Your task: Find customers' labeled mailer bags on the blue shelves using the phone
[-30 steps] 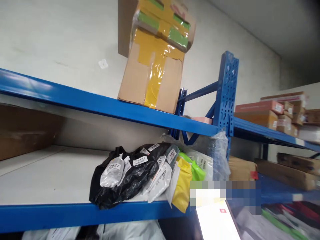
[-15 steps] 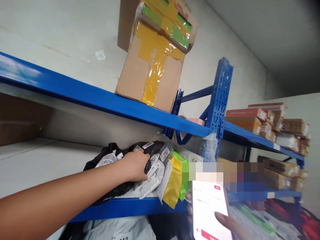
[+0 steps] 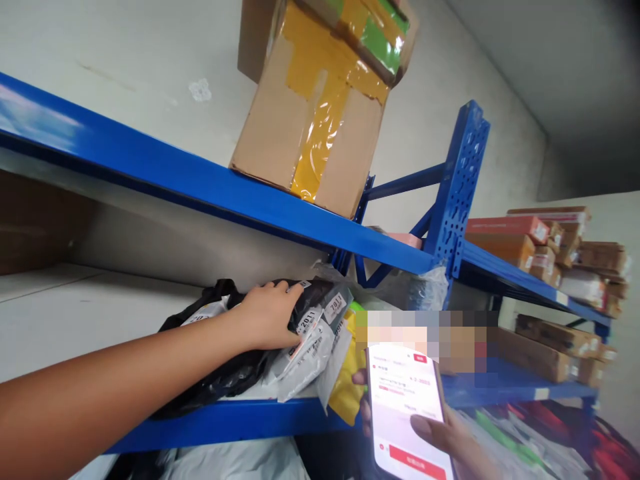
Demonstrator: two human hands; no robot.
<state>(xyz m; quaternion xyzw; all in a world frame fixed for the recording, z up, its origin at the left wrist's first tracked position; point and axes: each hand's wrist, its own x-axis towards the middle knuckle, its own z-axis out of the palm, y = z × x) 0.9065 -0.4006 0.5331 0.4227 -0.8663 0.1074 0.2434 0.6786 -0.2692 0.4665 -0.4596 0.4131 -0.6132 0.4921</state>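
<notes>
My left hand reaches in from the left and rests on a pile of parcel bags on the blue-edged shelf. Its fingers are spread over a dark plastic parcel bag, with the thumb apart beside a white label reading 2011. Below the thumb lies a crumpled white parcel bag, and a yellow parcel bag sits to its right. A black plastic bag bulges under my forearm. At lower right, my right hand is closed round a smartphone with a lit screen, thumb over the glass.
A taped cardboard box stands on the upper shelf beam. A perforated blue upright rises at the shelf's end. Further right, stacked cartons fill another rack. Large pale bags lie below. A pixelated patch hides part of the scene above the phone.
My left hand has shifted slightly on the parcels, its fingers now more spread. The phone has moved left and up, overlapping the yellow bag more. The view has shifted a little.
</notes>
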